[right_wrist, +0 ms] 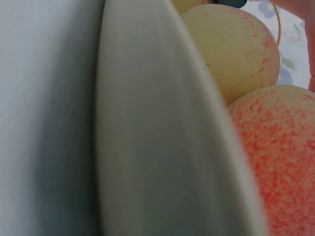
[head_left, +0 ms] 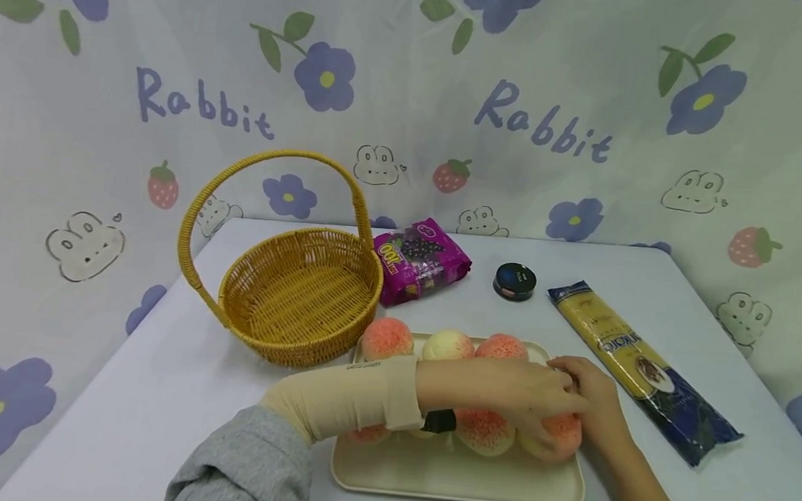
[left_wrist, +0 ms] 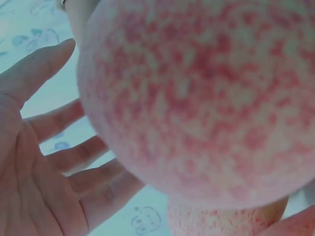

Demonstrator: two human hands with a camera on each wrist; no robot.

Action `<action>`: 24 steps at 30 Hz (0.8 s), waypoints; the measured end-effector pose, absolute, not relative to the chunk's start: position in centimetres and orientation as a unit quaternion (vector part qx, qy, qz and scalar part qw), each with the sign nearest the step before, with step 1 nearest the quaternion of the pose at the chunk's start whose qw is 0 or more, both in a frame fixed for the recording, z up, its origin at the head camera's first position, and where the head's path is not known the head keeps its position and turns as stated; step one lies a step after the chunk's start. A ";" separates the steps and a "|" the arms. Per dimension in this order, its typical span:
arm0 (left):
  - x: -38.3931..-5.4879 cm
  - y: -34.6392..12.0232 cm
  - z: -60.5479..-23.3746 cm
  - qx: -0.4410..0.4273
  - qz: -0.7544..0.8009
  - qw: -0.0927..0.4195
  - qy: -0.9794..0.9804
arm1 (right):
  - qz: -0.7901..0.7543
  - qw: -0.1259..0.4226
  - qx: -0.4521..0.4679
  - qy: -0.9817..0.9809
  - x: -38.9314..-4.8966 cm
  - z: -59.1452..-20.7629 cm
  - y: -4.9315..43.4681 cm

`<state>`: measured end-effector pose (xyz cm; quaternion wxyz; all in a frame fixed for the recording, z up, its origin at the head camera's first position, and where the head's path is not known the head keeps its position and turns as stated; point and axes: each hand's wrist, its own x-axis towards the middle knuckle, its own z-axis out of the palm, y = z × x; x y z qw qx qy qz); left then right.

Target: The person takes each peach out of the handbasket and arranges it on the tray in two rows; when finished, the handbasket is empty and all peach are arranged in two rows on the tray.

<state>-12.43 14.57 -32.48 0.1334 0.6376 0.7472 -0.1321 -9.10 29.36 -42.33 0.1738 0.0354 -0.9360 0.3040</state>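
Observation:
Several pink-and-cream peaches [head_left: 486, 433] lie in rows on a beige rectangular tray [head_left: 454, 483]. My left hand [head_left: 534, 392] reaches across from the left over the right part of the tray, beside a front peach [head_left: 563, 433]. In the left wrist view its fingers are extended and spread, next to a large close peach [left_wrist: 206, 98]. My right hand [head_left: 593, 396] is at the tray's right end, its fingertips meeting the left hand. What lies under the right fingers is hidden. In the right wrist view, the tray's rim [right_wrist: 147, 123] stands before two peaches [right_wrist: 280, 152].
A wicker basket [head_left: 297, 344] with a tall handle stands at the left back. Beside it lies a purple packet with grapes pictured [head_left: 421, 260]. A round black tin [head_left: 514, 282] is at the back, and a long yellow-and-blue packet [head_left: 637, 364] lies on the right.

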 end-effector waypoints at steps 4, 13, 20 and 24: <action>-12.5 13.6 -32.2 0.611 -0.099 0.170 0.767 | 0.302 0.168 0.026 -0.938 -9.0 -42.3 29.5; -12.5 10.3 -29.5 0.574 -0.025 0.158 0.803 | 0.295 0.160 0.004 -0.942 -8.9 -42.3 30.4; -13.2 5.9 -27.8 0.585 0.114 -0.002 0.803 | 0.310 0.154 -0.004 -0.938 -9.0 -42.2 31.2; -14.1 2.8 -28.2 0.562 0.175 -0.089 0.803 | 0.326 0.146 -0.005 -0.934 -8.7 -41.7 31.8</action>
